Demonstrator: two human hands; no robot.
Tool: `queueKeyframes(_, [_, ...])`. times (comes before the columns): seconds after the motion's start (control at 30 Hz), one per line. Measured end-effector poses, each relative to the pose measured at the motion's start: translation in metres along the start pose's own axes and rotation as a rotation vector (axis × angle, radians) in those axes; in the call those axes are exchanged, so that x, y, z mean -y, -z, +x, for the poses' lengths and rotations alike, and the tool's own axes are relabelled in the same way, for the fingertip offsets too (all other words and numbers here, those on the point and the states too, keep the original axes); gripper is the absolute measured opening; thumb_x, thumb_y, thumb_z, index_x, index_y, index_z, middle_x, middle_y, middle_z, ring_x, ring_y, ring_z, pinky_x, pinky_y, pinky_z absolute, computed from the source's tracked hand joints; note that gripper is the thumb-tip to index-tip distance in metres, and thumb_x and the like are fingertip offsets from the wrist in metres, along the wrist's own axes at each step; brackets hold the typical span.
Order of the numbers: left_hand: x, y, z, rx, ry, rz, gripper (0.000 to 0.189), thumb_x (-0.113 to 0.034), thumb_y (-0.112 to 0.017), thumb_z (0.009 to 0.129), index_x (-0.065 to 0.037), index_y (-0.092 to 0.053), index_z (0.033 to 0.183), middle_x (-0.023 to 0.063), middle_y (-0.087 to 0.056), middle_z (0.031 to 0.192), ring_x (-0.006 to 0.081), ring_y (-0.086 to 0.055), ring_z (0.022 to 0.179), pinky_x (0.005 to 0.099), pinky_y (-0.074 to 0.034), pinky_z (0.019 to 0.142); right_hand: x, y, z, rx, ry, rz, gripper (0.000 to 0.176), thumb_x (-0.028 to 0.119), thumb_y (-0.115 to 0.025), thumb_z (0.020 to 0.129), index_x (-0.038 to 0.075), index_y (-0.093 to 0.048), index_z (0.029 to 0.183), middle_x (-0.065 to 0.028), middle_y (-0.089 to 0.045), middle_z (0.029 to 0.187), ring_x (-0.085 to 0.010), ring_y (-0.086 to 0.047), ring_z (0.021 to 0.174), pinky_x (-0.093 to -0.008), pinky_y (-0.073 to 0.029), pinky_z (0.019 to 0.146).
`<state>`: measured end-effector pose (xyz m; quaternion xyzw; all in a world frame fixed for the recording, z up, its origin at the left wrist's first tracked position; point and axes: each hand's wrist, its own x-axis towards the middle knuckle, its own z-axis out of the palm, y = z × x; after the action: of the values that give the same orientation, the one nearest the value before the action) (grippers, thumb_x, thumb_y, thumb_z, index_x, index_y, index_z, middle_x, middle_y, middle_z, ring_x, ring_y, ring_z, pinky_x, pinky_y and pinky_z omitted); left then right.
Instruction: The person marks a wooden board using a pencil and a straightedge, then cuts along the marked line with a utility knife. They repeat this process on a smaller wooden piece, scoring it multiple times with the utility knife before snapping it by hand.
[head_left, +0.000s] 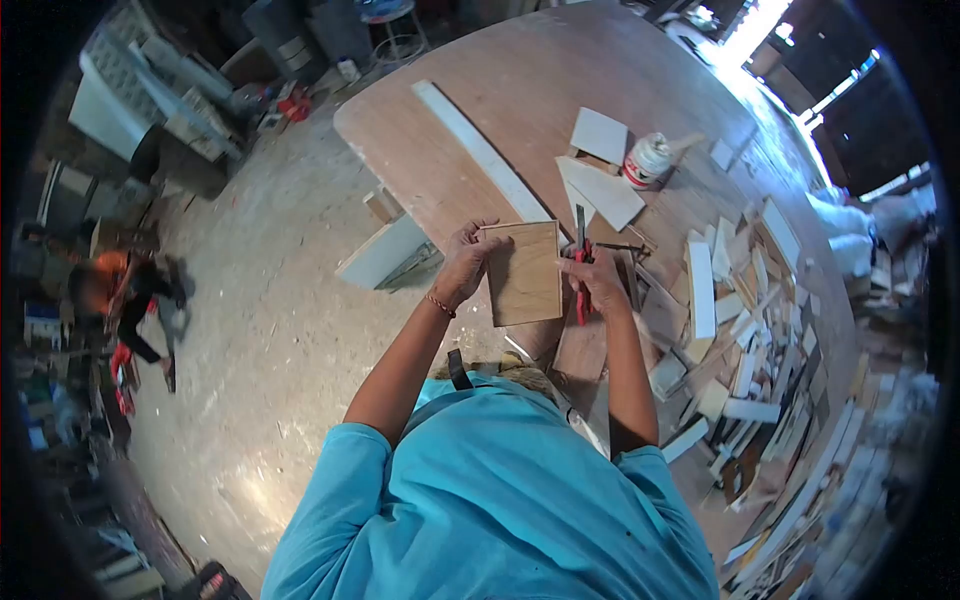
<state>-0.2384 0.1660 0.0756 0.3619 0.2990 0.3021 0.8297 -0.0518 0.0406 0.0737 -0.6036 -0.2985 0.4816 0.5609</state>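
A square wooden piece with thin raised edges (524, 275), like a shallow box or panel, is held up in front of my body. My left hand (468, 262) grips its left edge, thumb laid over the near face. On the other side, my right hand (598, 280) is closed around a red-handled tool with a narrow metal blade (582, 252) pointing away from me. The fingertips of that hand are right at the wooden piece's right edge. Just beyond the piece, a long white strip (480, 150) lies on the wooden table (520, 60).
A white glue bottle (648, 160) stands beside flat white offcuts (605, 190). Many wood scraps (745, 330) are heaped on the table's right. A white board (385, 250) leans below the table's left edge. Another person (120, 290) sits low at far left.
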Motion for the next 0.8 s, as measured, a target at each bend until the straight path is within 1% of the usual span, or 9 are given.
queueKeyframes(0.13, [0.004, -0.007, -0.01, 0.161, 0.078, 0.105, 0.026, -0.006, -0.062, 0.079, 0.002, -0.052, 0.101, 0.0079, -0.061, 0.089, 0.0118, -0.059, 0.078, 0.0235, -0.048, 0.07, -0.019, -0.015, -0.031, -0.235, 0.001, 0.206, 0.02, 0.013, -0.073, 0.068, 0.006, -0.056, 0.075, 0.0019, -0.049, 0.058, -0.0065, -0.043, 0.042, -0.0206, -0.033, 0.039])
queueKeyframes(0.3, [0.016, 0.001, -0.022, 0.221, 0.134, 0.34, 0.021, -0.015, -0.057, 0.084, 0.002, -0.055, 0.096, 0.0029, -0.059, 0.087, 0.0076, -0.053, 0.072, 0.0214, -0.045, 0.065, -0.031, -0.035, -0.06, -0.357, -0.01, 0.262, 0.02, 0.013, -0.072, 0.07, 0.005, -0.056, 0.078, 0.0014, -0.051, 0.062, -0.0067, -0.046, 0.046, -0.02, -0.035, 0.041])
queueKeyframes(0.4, [0.017, 0.003, -0.021, 0.188, 0.06, 0.398, 0.023, -0.018, -0.056, 0.085, 0.002, -0.055, 0.097, 0.002, -0.059, 0.085, 0.0075, -0.052, 0.071, 0.0225, -0.044, 0.064, -0.034, -0.047, -0.074, -0.379, -0.002, 0.277, 0.02, 0.014, -0.071, 0.071, 0.005, -0.055, 0.079, 0.0014, -0.051, 0.061, -0.0069, -0.046, 0.046, -0.02, -0.036, 0.041])
queueKeyframes(0.47, [0.014, 0.005, -0.017, 0.32, 0.063, 0.558, 0.024, -0.018, -0.056, 0.085, 0.002, -0.055, 0.098, 0.0005, -0.058, 0.084, 0.0066, -0.05, 0.072, 0.0237, -0.043, 0.063, -0.028, -0.053, -0.086, -0.467, -0.008, 0.473, 0.02, 0.015, -0.071, 0.072, 0.005, -0.054, 0.079, 0.001, -0.051, 0.062, -0.0073, -0.047, 0.047, -0.0204, -0.036, 0.042])
queueKeyframes(0.6, [0.024, -0.009, -0.02, 0.435, 0.113, 0.596, 0.029, -0.018, -0.059, 0.082, 0.001, -0.053, 0.103, 0.0041, -0.06, 0.081, 0.0126, -0.054, 0.07, 0.0254, -0.044, 0.064, -0.05, -0.045, -0.1, -0.447, -0.003, 0.361, 0.019, 0.013, -0.071, 0.072, 0.005, -0.054, 0.078, 0.0005, -0.051, 0.061, -0.0082, -0.048, 0.047, -0.0212, -0.037, 0.042])
queueKeyframes(0.67, [0.026, -0.022, -0.026, 0.344, -0.131, 1.186, 0.043, -0.016, -0.063, 0.076, 0.001, -0.047, 0.111, 0.0118, -0.06, 0.091, 0.023, -0.057, 0.08, 0.0327, -0.043, 0.073, -0.056, -0.049, -0.108, -0.549, -0.027, 0.471, 0.017, 0.009, -0.07, 0.071, 0.005, -0.054, 0.077, -0.0003, -0.052, 0.062, -0.0091, -0.049, 0.047, -0.0219, -0.038, 0.043])
queueKeyframes(0.7, [0.036, -0.022, -0.03, 0.391, -0.332, 1.317, 0.062, -0.018, -0.066, 0.07, 0.001, -0.037, 0.121, 0.0226, -0.049, 0.113, 0.0345, -0.049, 0.102, 0.0437, -0.036, 0.086, -0.06, -0.05, -0.111, -0.566, -0.031, 0.478, 0.017, 0.009, -0.07, 0.071, 0.005, -0.054, 0.077, -0.0003, -0.052, 0.062, -0.0091, -0.049, 0.047, -0.0219, -0.038, 0.043])
queueKeyframes(0.77, [0.044, -0.034, -0.061, 0.45, -0.683, 1.556, 0.069, -0.021, -0.066, 0.071, 0.005, -0.033, 0.125, 0.0239, -0.033, 0.13, 0.0374, -0.038, 0.117, 0.0461, -0.033, 0.094, -0.069, -0.05, -0.115, -0.708, -0.02, 0.697, 0.015, 0.006, -0.07, 0.07, 0.004, -0.057, 0.077, -0.0015, -0.054, 0.063, -0.0098, -0.049, 0.047, -0.0224, -0.038, 0.044])
queueKeyframes(0.8, [0.054, -0.038, -0.077, 0.537, -0.674, 1.714, 0.07, -0.021, -0.062, 0.073, 0.006, -0.029, 0.128, 0.0237, -0.027, 0.134, 0.0384, -0.03, 0.122, 0.0488, -0.027, 0.097, -0.073, -0.049, -0.118, -0.794, -0.039, 0.708, 0.013, 0.005, -0.069, 0.07, 0.002, -0.06, 0.079, -0.0018, -0.056, 0.066, -0.0098, -0.049, 0.047, -0.0227, -0.038, 0.044])
